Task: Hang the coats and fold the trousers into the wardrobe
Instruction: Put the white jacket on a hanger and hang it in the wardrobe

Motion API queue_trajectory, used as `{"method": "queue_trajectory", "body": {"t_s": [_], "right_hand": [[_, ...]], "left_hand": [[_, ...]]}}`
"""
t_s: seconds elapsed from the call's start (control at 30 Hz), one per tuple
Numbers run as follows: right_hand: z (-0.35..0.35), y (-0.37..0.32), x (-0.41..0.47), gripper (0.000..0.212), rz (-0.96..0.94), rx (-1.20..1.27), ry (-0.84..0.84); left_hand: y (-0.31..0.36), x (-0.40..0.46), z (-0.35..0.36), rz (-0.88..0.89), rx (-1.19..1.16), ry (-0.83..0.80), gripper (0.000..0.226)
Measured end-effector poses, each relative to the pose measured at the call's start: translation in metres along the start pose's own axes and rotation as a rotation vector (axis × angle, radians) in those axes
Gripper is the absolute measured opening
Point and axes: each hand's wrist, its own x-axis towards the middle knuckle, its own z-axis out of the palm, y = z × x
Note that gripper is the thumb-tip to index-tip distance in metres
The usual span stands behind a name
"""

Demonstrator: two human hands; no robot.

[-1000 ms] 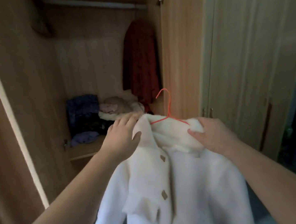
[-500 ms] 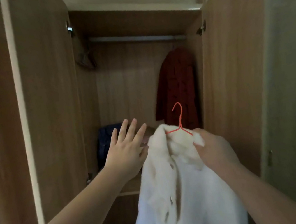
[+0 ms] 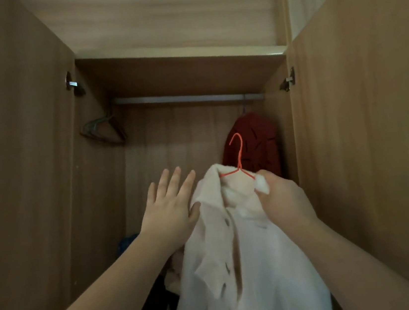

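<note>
A white fleece coat (image 3: 254,265) with buttons hangs on an orange wire hanger (image 3: 238,158) in front of the open wardrobe. My right hand (image 3: 281,196) grips the coat's right shoulder and the hanger's arm under it, holding the coat up. The hanger's hook points up, below the metal rail (image 3: 185,98). My left hand (image 3: 170,203) is flat with fingers spread, just left of the coat, its thumb at the collar edge. A dark red coat (image 3: 259,142) hangs from the rail at the far right.
Both wardrobe doors (image 3: 17,166) stand open at my sides. Empty hangers (image 3: 102,130) hang at the rail's left end. Folded dark and pale clothes (image 3: 160,298) lie low inside, mostly hidden by my arm and the white coat.
My left hand let go of the coat's left shoulder and opened flat. My right hand has raised the coat toward the rail, and my view has tilted upward.
</note>
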Motion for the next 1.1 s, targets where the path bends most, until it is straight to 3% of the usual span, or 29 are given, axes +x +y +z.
{"method": "queue_trajectory", "body": {"t_s": [0.27,0.57,1.1], "right_hand": [[0.056,0.014,0.124,0.018,-0.072,-0.118,0.145],[0.121,0.024,0.264,0.013,-0.011,-0.211,0.245],[0.145,0.046,0.469,0.023,-0.029,-0.309,0.352]], "left_hand": [[-0.037,0.124,0.08,0.004,-0.003,0.138,0.068],[-0.093,0.287,0.161,0.118,-0.031,0.286,0.069],[-0.093,0.466,0.195,0.151,-0.029,0.495,0.069]]}}
